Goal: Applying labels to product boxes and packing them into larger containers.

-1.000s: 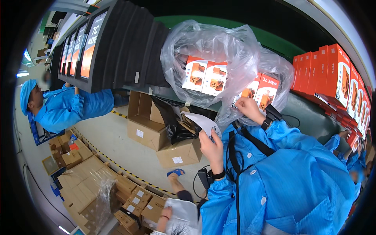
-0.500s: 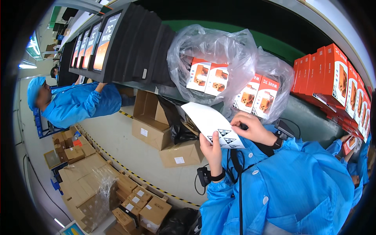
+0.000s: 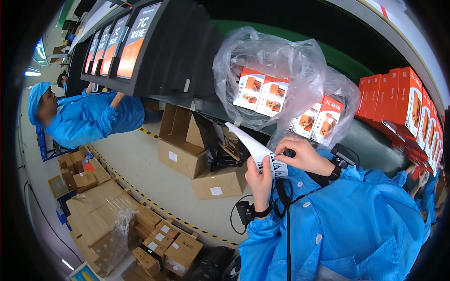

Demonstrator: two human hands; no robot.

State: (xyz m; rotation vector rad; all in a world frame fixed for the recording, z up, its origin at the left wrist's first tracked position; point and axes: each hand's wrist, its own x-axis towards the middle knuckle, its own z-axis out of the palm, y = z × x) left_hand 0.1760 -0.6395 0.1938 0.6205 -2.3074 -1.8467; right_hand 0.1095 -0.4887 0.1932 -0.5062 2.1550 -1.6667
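Note:
A white sticker sheet (image 3: 253, 143) with black triangular labels is bent over in front of my chest. My left hand (image 3: 259, 181) grips its lower part, thumb on the printed side. At the sheet's right edge, the fingers of my right hand (image 3: 305, 158) are pinched beside the labels. Whether a single label is lifted between them I cannot make out. Just beyond my hands, orange-and-white boxes (image 3: 273, 96) sit in a clear plastic bag (image 3: 300, 58). A second bag beside it holds more such boxes (image 3: 307, 119).
Stacked red boxes (image 3: 398, 100) stand at the right of the bench. Black trays (image 3: 164, 56) with boxes are on the left. A co-worker in blue (image 3: 91, 114) works at far left; another's hands show at the right edge. Cardboard cartons (image 3: 180, 147) lie on the floor.
The sheet, flatter before, is now folded over more sharply between my hands. My left hand has shifted slightly to the right and down. The view has moved a little.

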